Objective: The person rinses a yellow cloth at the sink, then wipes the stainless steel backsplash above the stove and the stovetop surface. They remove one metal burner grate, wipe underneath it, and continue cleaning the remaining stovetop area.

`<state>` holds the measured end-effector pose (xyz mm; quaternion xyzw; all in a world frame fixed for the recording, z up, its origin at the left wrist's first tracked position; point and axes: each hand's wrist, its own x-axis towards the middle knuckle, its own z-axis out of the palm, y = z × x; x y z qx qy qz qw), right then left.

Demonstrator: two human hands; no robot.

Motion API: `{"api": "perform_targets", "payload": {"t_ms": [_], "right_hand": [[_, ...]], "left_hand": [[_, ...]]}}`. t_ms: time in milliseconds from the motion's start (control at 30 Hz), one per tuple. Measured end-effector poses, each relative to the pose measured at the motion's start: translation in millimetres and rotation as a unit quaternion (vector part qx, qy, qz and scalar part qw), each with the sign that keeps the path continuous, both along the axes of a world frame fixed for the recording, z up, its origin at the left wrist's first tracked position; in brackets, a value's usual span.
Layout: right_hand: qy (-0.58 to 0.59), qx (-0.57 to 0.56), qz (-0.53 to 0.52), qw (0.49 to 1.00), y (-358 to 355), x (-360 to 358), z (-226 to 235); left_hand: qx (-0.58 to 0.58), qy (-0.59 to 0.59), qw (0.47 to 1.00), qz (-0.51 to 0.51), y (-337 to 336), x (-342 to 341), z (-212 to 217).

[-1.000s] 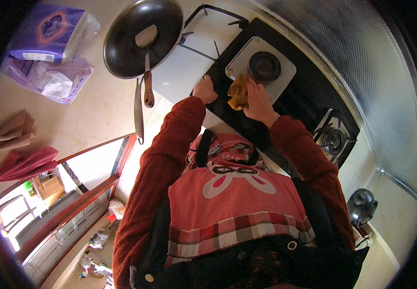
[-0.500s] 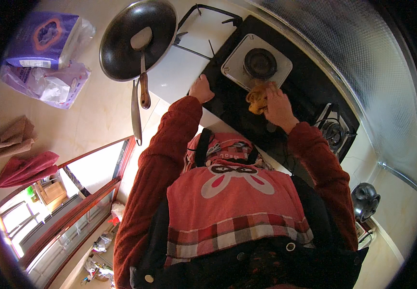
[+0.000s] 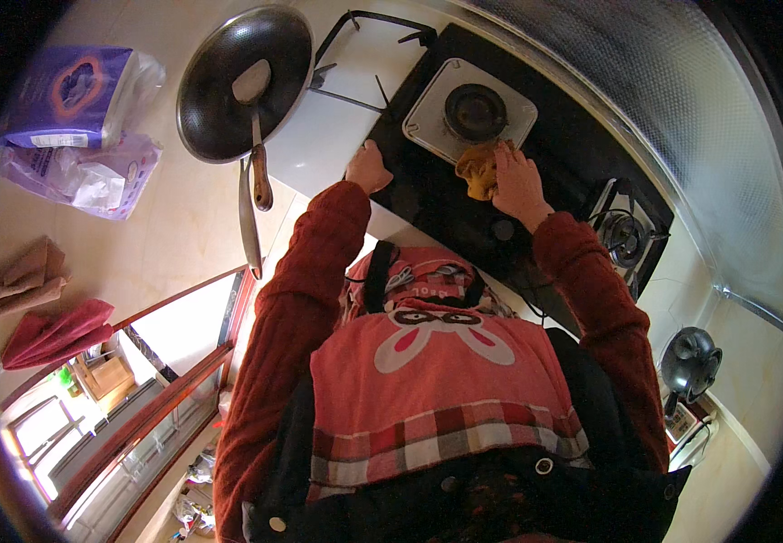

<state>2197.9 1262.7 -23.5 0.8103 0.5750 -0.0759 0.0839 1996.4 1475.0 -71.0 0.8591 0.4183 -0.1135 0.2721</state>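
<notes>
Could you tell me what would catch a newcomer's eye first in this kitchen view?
Probably the right hand pressing a yellow cloth against the black gas stove, just below the burner. The left hand rests on the stove's left edge. Left of it, a dark wok with a spatula sits on the counter.
</notes>
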Motion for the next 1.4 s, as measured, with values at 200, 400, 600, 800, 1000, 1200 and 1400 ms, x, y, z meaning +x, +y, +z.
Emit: {"api": "perform_targets", "payload": {"t_ms": [200, 400, 600, 800, 1000, 1200, 1400], "right_hand": [[0.132, 0.015, 0.076, 0.988, 22.1, -63.8, -17.5], [0.152, 0.101, 0.101, 0.978, 8.3, -42.4, -12.5], [-0.003, 0.168, 0.065, 0.984, -20.4, -6.9, 20.3], [0.098, 0.112, -0.002, 0.989, -13.9, -14.3, -27.1], [-0.013, 0.089, 0.044, 0.995, 0.6, 65.0, -48.7], [0.0, -0.053, 0.081, 0.995, 52.7, 112.2, -29.7], [0.074, -0.089, 0.132, 0.984, 85.6, 133.7, -24.0]], "left_hand": [[0.028, -0.025, 0.999, -0.024, 2.3, -1.5, -12.9], [0.004, -0.03, 1.0, 0.0, 1.8, -3.9, -9.8], [0.012, -0.016, 1.0, -0.002, -0.1, -0.7, -4.8], [0.011, -0.009, 1.0, -0.013, 0.6, -2.5, -4.9], [0.022, -0.025, 0.999, -0.021, -1.1, -6.0, -7.5], [0.023, -0.006, 1.0, -0.008, -2.8, -3.8, -5.8], [0.01, 0.008, 1.0, -0.007, -2.0, -3.3, 1.0]]}}
